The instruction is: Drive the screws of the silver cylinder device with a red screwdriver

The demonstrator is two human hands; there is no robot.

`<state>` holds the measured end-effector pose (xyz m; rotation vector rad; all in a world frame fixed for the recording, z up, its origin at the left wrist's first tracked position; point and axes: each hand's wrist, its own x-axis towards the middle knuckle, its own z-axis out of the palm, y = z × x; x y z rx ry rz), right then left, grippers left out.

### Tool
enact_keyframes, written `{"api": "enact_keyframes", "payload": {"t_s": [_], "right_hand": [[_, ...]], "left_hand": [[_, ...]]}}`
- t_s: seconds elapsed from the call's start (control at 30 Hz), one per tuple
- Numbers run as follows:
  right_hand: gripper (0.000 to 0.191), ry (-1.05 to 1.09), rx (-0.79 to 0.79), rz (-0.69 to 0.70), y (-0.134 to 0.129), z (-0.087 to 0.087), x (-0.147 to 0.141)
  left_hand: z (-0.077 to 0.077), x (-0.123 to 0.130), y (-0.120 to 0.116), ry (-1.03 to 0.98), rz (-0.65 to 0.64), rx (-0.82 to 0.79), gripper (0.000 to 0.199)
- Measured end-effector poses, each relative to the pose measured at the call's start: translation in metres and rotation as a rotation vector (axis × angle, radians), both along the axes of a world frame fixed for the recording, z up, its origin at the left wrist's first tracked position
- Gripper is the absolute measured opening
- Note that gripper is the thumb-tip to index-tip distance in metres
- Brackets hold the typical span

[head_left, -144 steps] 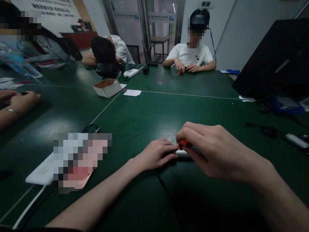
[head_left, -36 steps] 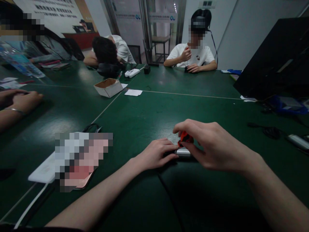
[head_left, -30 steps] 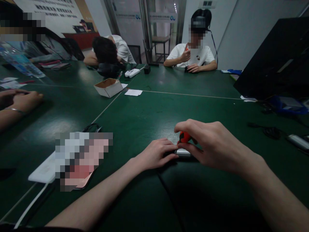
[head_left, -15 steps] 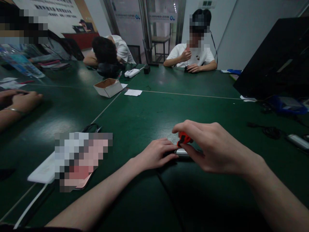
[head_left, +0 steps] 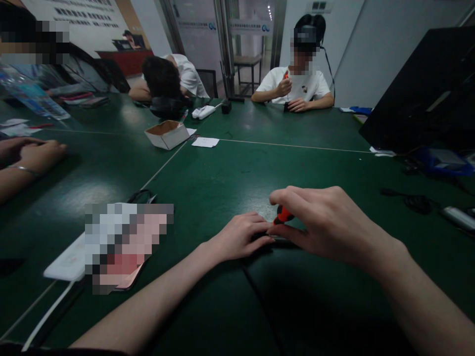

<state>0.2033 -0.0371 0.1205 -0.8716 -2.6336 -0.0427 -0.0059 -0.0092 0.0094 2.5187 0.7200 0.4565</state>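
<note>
In the head view, my right hand [head_left: 326,217] is closed round the red and black handle of a screwdriver [head_left: 283,214]. Its shaft is hidden behind the fingers. Below the handle, a slim silver object [head_left: 282,239] lies on the green table, mostly covered by my right thumb; earlier more of its shiny face shows. My left hand [head_left: 247,235] rests on the table with thumb and fingers gripping the left end of that silver object. Both hands meet closely there, the right thumb tip near the left fingers.
To the left lie a white power strip [head_left: 67,257] and a pink phone-like item [head_left: 129,277]. Farther off stand an open white box [head_left: 168,136] and a paper slip [head_left: 205,142]. A black monitor [head_left: 419,89] and cables [head_left: 415,201] are at right. Several people sit around the table.
My right hand has turned slightly on the screwdriver handle; its thumb has moved left over the silver object and covers more of it. My left hand stays in place.
</note>
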Motion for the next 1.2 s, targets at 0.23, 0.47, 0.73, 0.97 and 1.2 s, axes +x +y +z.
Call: {"api": "enact_keyframes", "payload": {"t_s": [0.23,0.47,0.73,0.97,1.2], "right_hand": [[0.028,0.079,-0.177,0.063,-0.0014,0.0038,0.0016],[0.030,0.039,-0.133,0.031,-0.0046,0.0030,0.0008],[0.010,-0.030,0.017,0.004,-0.0032,0.0032,0.0008],[0.020,0.031,-0.064,0.012,-0.0012,0.0024,0.0003],[0.024,0.076,-0.144,0.054,-0.0022,0.0017,0.0005]], "left_hand": [[-0.0037,-0.0007,0.0004,-0.003,0.000,0.014,0.024],[-0.0029,-0.0005,0.0007,-0.008,0.006,0.038,0.021],[0.0007,0.0000,-0.0004,0.019,0.001,0.036,0.022],[-0.0012,0.0006,-0.0003,-0.015,0.002,0.026,0.021],[-0.0024,-0.0004,0.0006,-0.008,0.002,0.055,0.021]]}}
